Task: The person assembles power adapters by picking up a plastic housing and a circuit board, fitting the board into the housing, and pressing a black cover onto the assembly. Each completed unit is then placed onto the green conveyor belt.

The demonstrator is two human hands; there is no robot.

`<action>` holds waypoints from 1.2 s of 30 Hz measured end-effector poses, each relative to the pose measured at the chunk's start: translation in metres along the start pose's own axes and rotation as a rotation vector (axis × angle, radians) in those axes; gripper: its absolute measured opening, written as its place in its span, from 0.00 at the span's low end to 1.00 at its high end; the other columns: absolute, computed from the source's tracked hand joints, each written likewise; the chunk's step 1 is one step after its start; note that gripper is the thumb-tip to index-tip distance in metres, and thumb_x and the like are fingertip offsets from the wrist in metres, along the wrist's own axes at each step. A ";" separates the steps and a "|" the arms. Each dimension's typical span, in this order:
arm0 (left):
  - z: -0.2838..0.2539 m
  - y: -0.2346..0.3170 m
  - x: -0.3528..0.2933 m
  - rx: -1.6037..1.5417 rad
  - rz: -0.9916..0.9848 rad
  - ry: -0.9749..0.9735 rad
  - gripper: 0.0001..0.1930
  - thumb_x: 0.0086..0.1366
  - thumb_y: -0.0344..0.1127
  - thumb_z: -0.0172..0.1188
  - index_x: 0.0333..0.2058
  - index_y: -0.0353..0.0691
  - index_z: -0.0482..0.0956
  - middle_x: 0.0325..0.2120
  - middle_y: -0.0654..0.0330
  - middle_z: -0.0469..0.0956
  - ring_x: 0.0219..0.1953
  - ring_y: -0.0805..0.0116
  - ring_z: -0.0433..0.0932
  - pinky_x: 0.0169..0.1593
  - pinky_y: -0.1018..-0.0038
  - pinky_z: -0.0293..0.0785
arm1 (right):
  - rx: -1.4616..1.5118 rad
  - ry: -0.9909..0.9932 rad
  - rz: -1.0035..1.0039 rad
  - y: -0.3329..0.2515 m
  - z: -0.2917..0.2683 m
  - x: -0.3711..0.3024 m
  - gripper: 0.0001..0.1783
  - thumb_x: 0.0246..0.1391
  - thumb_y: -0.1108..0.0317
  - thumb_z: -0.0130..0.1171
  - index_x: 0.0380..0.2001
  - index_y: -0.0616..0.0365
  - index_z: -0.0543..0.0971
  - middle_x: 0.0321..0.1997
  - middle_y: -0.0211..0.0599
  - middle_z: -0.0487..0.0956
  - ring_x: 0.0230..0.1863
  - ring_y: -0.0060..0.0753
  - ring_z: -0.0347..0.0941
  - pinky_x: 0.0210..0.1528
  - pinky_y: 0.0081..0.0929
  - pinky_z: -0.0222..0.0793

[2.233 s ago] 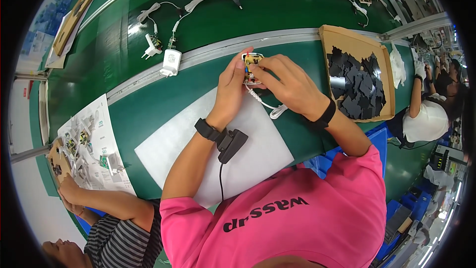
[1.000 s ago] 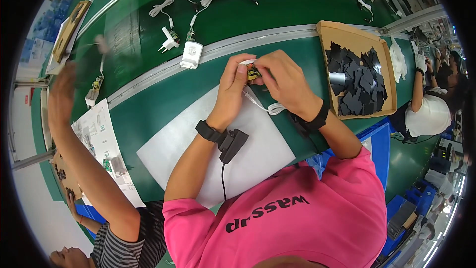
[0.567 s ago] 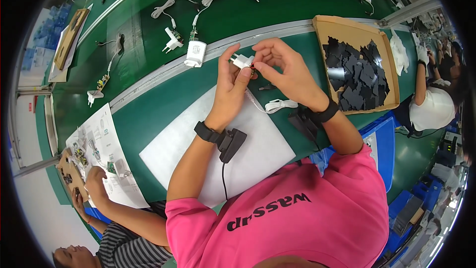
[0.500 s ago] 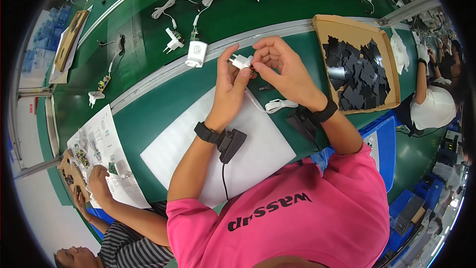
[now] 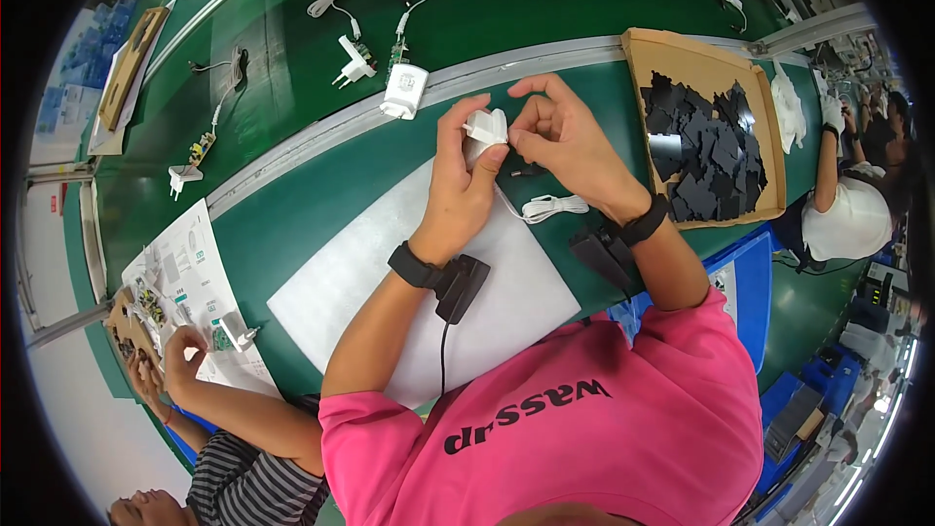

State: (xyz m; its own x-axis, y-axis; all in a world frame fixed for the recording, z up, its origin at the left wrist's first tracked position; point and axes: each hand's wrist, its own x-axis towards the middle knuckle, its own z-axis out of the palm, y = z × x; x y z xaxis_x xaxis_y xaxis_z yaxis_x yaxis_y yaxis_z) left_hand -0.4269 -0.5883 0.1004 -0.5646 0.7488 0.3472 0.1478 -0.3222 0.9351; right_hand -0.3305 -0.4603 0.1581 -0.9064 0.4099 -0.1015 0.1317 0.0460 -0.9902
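Observation:
My left hand [image 5: 462,180] is closed around a white plug-in power adapter [image 5: 486,126], its two pins pointing left. Thumb and fingertips of my right hand [image 5: 570,151] are pinched together at the adapter's right edge; whatever they grip is too small to make out. A white cable runs down from beneath the adapter to a tied cable bundle [image 5: 553,207] on the green bench. Beside my right fingers lies a small dark connector [image 5: 527,172]. Just beyond my left hand, another white adapter housing [image 5: 404,92] rests at the metal rail, with a green circuit board [image 5: 397,54] behind it.
White foam sheet [image 5: 390,282] lies under my forearms. To the right stands a cardboard tray [image 5: 638,68] of black plates [image 5: 706,156]. Several wired adapters, including a white plug [image 5: 355,62], lie past the rail. At left, a co-worker's hand [image 5: 183,360] is over a printed sheet [image 5: 200,273].
The adapter between my hands has turned; the red wires seen at its right end are now out of sight. The co-worker's hand has moved off a white plug piece on the sheet.

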 end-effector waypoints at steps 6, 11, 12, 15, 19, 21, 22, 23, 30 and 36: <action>-0.009 -0.008 -0.005 -0.069 -0.068 -0.038 0.19 0.68 0.33 0.51 0.55 0.40 0.60 0.47 0.57 0.68 0.46 0.69 0.69 0.51 0.74 0.66 | -0.176 0.125 -0.219 0.011 0.021 0.004 0.30 0.55 0.76 0.54 0.61 0.56 0.58 0.47 0.34 0.71 0.45 0.23 0.69 0.46 0.19 0.65; -0.011 -0.005 -0.006 -0.142 -0.059 -0.039 0.16 0.69 0.32 0.49 0.53 0.38 0.63 0.44 0.57 0.73 0.45 0.70 0.72 0.49 0.75 0.67 | -0.108 -0.017 -0.257 0.015 0.020 0.007 0.30 0.57 0.75 0.52 0.63 0.55 0.59 0.56 0.38 0.68 0.51 0.29 0.68 0.53 0.25 0.64; -0.012 -0.003 -0.006 -0.141 -0.061 -0.040 0.16 0.69 0.32 0.49 0.53 0.38 0.63 0.44 0.57 0.73 0.45 0.70 0.72 0.49 0.75 0.67 | -0.107 -0.017 -0.256 0.015 0.018 0.006 0.30 0.57 0.75 0.52 0.63 0.55 0.59 0.56 0.38 0.68 0.51 0.29 0.68 0.53 0.25 0.64; -0.016 0.002 -0.003 -0.126 -0.107 -0.059 0.14 0.69 0.30 0.49 0.52 0.37 0.66 0.43 0.57 0.75 0.45 0.71 0.73 0.49 0.76 0.68 | -0.011 -0.162 -0.194 0.010 0.013 0.001 0.26 0.58 0.74 0.51 0.60 0.57 0.64 0.59 0.38 0.67 0.55 0.31 0.67 0.58 0.29 0.64; -0.022 0.001 -0.003 -0.240 -0.122 -0.048 0.12 0.68 0.27 0.48 0.50 0.35 0.68 0.43 0.57 0.76 0.45 0.72 0.74 0.50 0.75 0.69 | -0.111 -0.170 -0.322 0.016 0.017 0.005 0.23 0.58 0.76 0.51 0.57 0.59 0.67 0.60 0.38 0.67 0.58 0.30 0.66 0.59 0.30 0.65; -0.025 -0.001 -0.004 -0.232 -0.125 -0.051 0.13 0.68 0.26 0.48 0.50 0.35 0.68 0.43 0.57 0.76 0.44 0.72 0.74 0.50 0.75 0.69 | -0.178 -0.157 -0.318 0.015 0.020 0.005 0.22 0.58 0.76 0.52 0.57 0.59 0.67 0.60 0.38 0.68 0.58 0.30 0.67 0.58 0.30 0.66; -0.027 -0.003 -0.005 -0.224 -0.127 -0.055 0.13 0.67 0.25 0.48 0.50 0.35 0.68 0.43 0.57 0.76 0.44 0.72 0.74 0.50 0.76 0.69 | -0.247 -0.144 -0.314 0.013 0.021 0.005 0.22 0.57 0.77 0.52 0.56 0.60 0.67 0.60 0.38 0.69 0.57 0.30 0.68 0.58 0.29 0.66; -0.028 -0.003 -0.006 -0.217 -0.129 -0.056 0.13 0.67 0.24 0.48 0.50 0.35 0.68 0.43 0.57 0.76 0.43 0.72 0.74 0.49 0.76 0.70 | -0.316 -0.132 -0.310 0.013 0.022 0.004 0.22 0.57 0.77 0.53 0.56 0.61 0.67 0.60 0.38 0.69 0.57 0.30 0.68 0.57 0.29 0.67; -0.035 0.001 -0.007 -0.220 -0.162 -0.026 0.12 0.69 0.28 0.49 0.50 0.34 0.69 0.42 0.57 0.77 0.41 0.73 0.76 0.47 0.76 0.71 | -0.284 -0.040 -0.235 0.010 0.037 0.006 0.20 0.54 0.78 0.56 0.52 0.60 0.70 0.52 0.39 0.75 0.46 0.31 0.76 0.48 0.27 0.73; -0.040 0.005 -0.007 -0.319 -0.253 -0.009 0.16 0.70 0.33 0.50 0.53 0.33 0.67 0.43 0.57 0.77 0.42 0.73 0.76 0.47 0.77 0.72 | -0.602 0.126 -0.547 0.015 0.038 0.005 0.18 0.51 0.77 0.59 0.47 0.59 0.74 0.49 0.41 0.77 0.41 0.36 0.79 0.42 0.28 0.76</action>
State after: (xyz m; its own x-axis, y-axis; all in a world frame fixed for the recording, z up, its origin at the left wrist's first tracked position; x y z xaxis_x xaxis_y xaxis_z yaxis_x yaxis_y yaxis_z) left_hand -0.4548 -0.6184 0.1000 -0.5434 0.8321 0.1109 -0.2551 -0.2896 0.9225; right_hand -0.3480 -0.4926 0.1391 -0.8581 0.2853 0.4270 -0.0903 0.7347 -0.6723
